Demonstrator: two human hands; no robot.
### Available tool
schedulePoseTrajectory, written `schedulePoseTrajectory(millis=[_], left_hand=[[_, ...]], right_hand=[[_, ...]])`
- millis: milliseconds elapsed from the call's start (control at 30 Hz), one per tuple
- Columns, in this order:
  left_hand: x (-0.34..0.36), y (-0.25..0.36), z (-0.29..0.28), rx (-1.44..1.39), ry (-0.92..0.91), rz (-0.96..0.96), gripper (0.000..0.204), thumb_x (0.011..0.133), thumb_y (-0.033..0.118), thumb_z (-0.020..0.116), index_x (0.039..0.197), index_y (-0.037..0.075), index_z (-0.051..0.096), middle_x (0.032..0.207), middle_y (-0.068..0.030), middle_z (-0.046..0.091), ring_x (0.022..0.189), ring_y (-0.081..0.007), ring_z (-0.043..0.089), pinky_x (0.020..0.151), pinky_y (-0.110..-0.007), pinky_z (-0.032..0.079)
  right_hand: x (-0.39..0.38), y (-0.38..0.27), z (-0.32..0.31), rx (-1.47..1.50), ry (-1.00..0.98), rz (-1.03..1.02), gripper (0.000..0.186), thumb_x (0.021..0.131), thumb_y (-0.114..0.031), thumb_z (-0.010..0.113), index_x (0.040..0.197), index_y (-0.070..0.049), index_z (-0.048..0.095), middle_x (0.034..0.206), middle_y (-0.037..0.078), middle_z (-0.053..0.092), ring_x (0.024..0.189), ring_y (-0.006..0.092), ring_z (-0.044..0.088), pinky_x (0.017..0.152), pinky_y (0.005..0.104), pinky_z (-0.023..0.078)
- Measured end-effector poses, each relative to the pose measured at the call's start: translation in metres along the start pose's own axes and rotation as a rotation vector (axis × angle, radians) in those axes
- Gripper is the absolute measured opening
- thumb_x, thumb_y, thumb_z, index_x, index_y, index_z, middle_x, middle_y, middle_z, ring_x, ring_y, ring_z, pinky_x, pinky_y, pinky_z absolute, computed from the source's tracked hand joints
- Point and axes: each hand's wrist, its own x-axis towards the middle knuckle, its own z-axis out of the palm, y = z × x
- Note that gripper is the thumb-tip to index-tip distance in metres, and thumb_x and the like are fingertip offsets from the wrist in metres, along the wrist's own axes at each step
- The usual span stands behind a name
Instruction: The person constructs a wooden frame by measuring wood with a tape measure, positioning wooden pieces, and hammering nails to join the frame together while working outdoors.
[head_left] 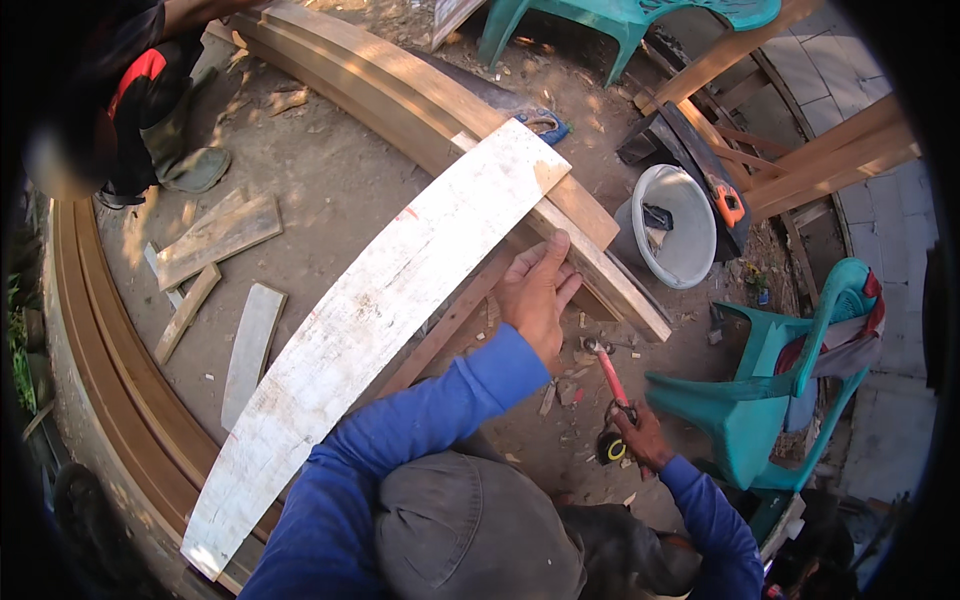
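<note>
A long white-faced board [370,300] runs slantwise across the middle, its far end lying over a stack of brown timber beams [400,80]. Beneath that end, a narrow wooden batten [605,275] sticks out to the right. My left hand [540,295] is closed at the batten's near edge, thumb up against it and fingers curled; part of the grip is hidden. Lower right, my right hand [645,437] grips a hammer [608,372] by its red handle, head pointing away from me. A yellow-and-black tape measure [611,447] shows just beside that hand.
Right of the batten stands a white bucket [675,225], with an orange-handled tool [727,203] beside it. Green plastic chairs [745,400] stand right and far. Offcuts [222,243] litter the ground at left. Another person's boot [190,168] shows far left. A dark cap [470,530] fills the bottom.
</note>
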Motion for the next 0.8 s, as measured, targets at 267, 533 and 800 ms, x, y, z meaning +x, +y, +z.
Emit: schedulePoseTrajectory(millis=[267, 533, 800], left_hand=[[-0.006, -0.016, -0.001, -0.078, -0.013, 0.055, 0.043, 0.093, 0.024, 0.079, 0.122, -0.003, 0.063, 0.119, -0.0117, 0.067, 0.104, -0.0188, 0.064, 0.101, -0.037, 0.053], [0.011, -0.053, -0.011, -0.084, -0.212, -0.160, 0.064, 0.098, 0.049, 0.067, 0.139, 0.004, 0.049, 0.130, -0.0100, 0.056, 0.121, -0.0257, 0.055, 0.110, -0.046, 0.046], [0.010, -0.061, -0.007, -0.196, -0.314, -0.286, 0.081, 0.094, 0.068, 0.061, 0.146, 0.009, 0.041, 0.140, -0.0101, 0.049, 0.128, -0.0286, 0.050, 0.116, -0.054, 0.035]], right_hand=[[-0.166, -0.085, -0.093, -0.062, -0.032, -0.326, 0.031, 0.095, -0.026, 0.073, 0.111, -0.002, 0.060, 0.068, 0.006, 0.058, 0.056, 0.0178, 0.059, 0.053, 0.0335, 0.047], [-0.149, -0.215, -0.114, -0.607, 0.250, -0.673, 0.030, 0.092, -0.021, 0.074, 0.113, -0.005, 0.060, 0.084, 0.013, 0.064, 0.060, 0.0313, 0.065, 0.056, 0.0413, 0.051], [-0.101, -0.244, -0.100, -1.219, 0.282, -0.886, 0.027, 0.098, -0.031, 0.064, 0.106, -0.007, 0.056, 0.073, 0.008, 0.054, 0.058, 0.0241, 0.065, 0.048, 0.0383, 0.050]])
